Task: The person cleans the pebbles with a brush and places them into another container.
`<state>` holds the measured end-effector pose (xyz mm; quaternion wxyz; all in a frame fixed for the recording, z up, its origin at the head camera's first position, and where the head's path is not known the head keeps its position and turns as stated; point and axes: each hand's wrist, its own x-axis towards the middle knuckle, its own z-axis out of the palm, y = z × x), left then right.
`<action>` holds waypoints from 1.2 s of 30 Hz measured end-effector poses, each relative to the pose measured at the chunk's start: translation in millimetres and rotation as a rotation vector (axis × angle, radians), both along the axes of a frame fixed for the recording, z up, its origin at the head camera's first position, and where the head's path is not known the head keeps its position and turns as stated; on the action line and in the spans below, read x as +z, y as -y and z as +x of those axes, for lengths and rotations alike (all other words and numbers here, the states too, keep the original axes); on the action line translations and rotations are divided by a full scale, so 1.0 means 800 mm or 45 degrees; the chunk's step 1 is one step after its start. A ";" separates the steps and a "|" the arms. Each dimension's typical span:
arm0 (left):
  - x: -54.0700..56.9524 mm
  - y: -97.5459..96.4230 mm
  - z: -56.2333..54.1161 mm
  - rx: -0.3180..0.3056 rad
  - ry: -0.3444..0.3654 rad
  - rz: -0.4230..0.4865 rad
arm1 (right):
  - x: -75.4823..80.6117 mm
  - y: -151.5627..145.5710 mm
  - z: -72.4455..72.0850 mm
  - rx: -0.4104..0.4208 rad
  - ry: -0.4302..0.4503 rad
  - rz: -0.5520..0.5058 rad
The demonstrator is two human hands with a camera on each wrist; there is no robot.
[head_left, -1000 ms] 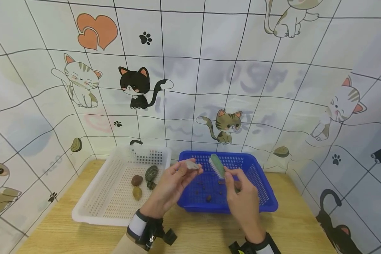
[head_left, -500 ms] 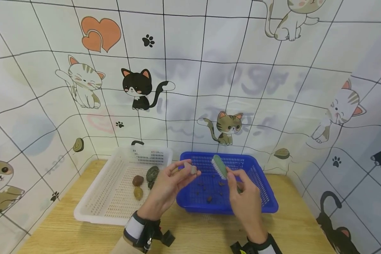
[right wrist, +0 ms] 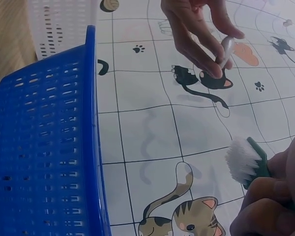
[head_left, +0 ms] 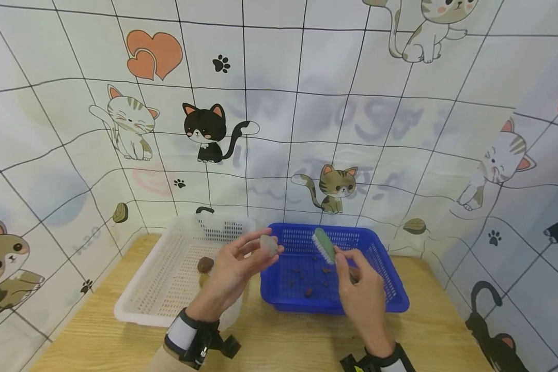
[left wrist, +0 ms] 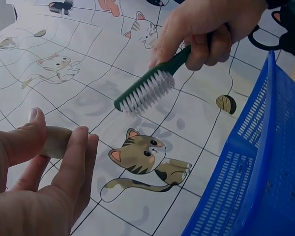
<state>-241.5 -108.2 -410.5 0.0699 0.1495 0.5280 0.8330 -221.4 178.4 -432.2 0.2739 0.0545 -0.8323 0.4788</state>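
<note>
A smooth grey stone (head_left: 269,245) is pinched between the thumb and fingers of my left hand (head_left: 234,271), above the gap between the two baskets. The left wrist view shows the stone (left wrist: 57,141) edge-on in the fingertips. My right hand (head_left: 363,292) grips the handle of a green brush (head_left: 324,244) with white bristles, over the blue basket (head_left: 302,306). Brush and stone are apart, the bristles facing left toward the stone. In the right wrist view the bristles (right wrist: 242,160) stick out past the curled fingers.
A white basket (head_left: 141,316) stands on the wooden table (head_left: 279,346) at left. It holds a brown stone (head_left: 205,265) and a yellowish one (head_left: 203,279), partly behind my left arm. Small dark bits (head_left: 308,293) lie in the blue basket. A cat-patterned sheet (head_left: 269,119) hangs behind.
My left hand has moved left with the stone, turning its broad face into view, and now covers the dark green stones in the white basket. The right hand and brush have barely moved.
</note>
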 end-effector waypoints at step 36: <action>-0.019 0.185 -0.054 0.258 -0.343 -1.700 | -0.010 -0.049 0.012 -0.072 0.059 0.132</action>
